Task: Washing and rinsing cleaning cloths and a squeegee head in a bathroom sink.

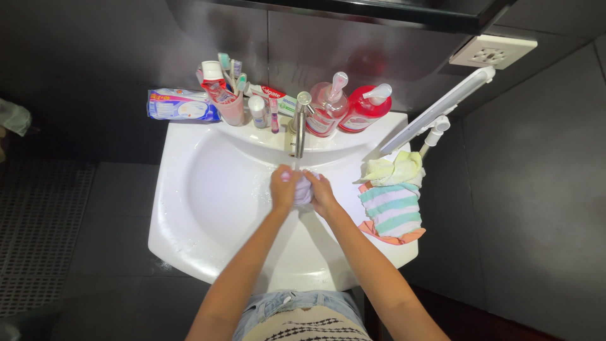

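Both hands are meeting over the middle of the white sink (189,208), directly below the tap (300,126). The left hand (283,187) and right hand (322,192) are clenching their fingers around a small pale cloth (303,189) held between them. At three o'clock, a striped cloth (392,211) is lying on the sink's rim. At twelve o'clock, two soap bottles (353,108) are standing.

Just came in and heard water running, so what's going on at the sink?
A person stands at a white sink, both hands under the tap. The left hand and right hand grip a small pale cloth between them, over the basin. More cloths, one striped, lie on the sink's right edge. Soap bottles and a toothbrush cup stand behind the tap.
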